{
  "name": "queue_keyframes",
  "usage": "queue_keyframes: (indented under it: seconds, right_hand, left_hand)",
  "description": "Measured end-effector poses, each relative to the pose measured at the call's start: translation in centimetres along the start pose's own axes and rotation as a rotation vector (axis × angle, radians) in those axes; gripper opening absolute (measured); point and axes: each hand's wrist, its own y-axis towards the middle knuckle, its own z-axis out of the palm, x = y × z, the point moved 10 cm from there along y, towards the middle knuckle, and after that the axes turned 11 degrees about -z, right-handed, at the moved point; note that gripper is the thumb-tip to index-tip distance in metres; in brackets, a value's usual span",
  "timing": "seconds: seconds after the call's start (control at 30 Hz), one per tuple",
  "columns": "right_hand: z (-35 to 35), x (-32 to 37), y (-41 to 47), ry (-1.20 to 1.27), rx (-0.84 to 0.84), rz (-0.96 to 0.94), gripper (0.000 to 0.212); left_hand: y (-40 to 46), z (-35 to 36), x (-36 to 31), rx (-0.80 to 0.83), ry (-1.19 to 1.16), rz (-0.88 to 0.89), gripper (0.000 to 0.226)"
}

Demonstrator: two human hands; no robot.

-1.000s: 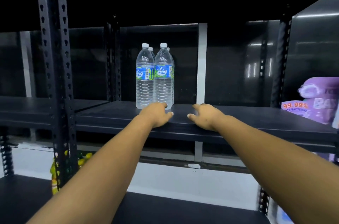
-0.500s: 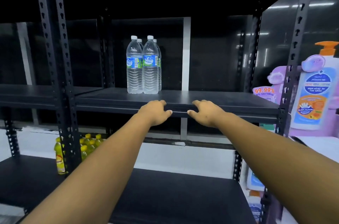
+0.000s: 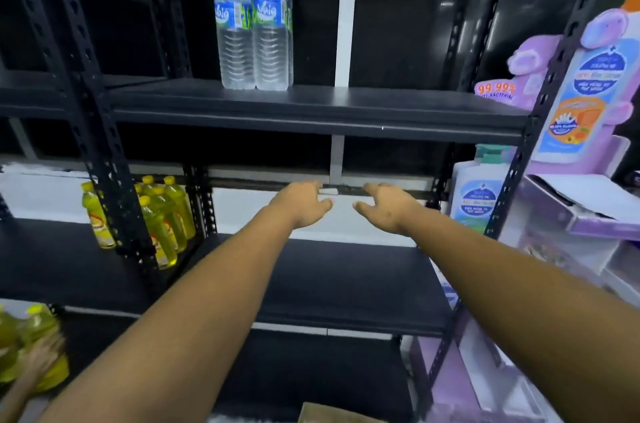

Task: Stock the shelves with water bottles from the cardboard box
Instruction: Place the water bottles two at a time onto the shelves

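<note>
Several clear water bottles [image 3: 254, 24] with blue-green labels stand upright in a tight group on the upper black shelf [image 3: 311, 111]. My left hand [image 3: 303, 202] and my right hand [image 3: 388, 206] hang side by side in the air below that shelf, palms down, fingers relaxed, holding nothing. Both are well beneath the bottles and above the lower black shelf [image 3: 329, 287]. A corner of the cardboard box [image 3: 329, 414] shows at the bottom edge of the view.
Yellow bottles [image 3: 162, 218] stand on the lower shelf at left behind a black perforated upright [image 3: 93, 131]. More yellow bottles [image 3: 24, 346] sit at bottom left with another person's hand [image 3: 41, 363] on them. Purple and white soap packs [image 3: 585, 93] fill the right rack.
Both hands have come off the upper shelf's front edge and dropped below it. The view has tilted down, so the bottles now sit higher in the frame.
</note>
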Motion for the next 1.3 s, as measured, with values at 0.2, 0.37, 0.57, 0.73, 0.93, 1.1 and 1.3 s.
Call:
queue_keyframes:
  seconds: [0.2,0.37,0.57,0.73,0.93,1.1,1.3]
  right_hand:
    - [10.2,-2.1,-1.4,0.063,0.162,0.100,0.063]
    - [18.4,-4.0,-3.3,0.133,0.248,0.163,0.068]
    - [27.5,-6.8,-7.3,0.202,0.340,0.266,0.066]
    - [34.9,-10.4,-11.4,0.259,0.437,0.361,0.064]
    - [45.5,-15.1,-15.4,0.373,0.504,0.439,0.053]
    - [55.8,-18.7,-17.7,0.417,0.594,0.456,0.050]
    - [68.9,-22.7,-19.8,0.520,0.604,0.523,0.045]
  left_hand:
    - [-0.4,8.7,3.7,0.180,-0.027,-0.012,0.063]
    - [-1.4,16.4,6.4,0.304,-0.006,-0.007,0.066]
    - [-3.3,25.4,8.6,0.466,0.014,-0.002,0.067]
    - [-4.7,33.5,9.7,0.575,0.016,-0.038,0.065]
    - [-7.1,45.7,12.0,0.700,0.020,-0.084,0.060]
    - [-9.3,56.5,14.7,0.772,0.061,-0.131,0.060]
    - [-9.8,69.2,19.3,0.784,0.048,-0.189,0.063]
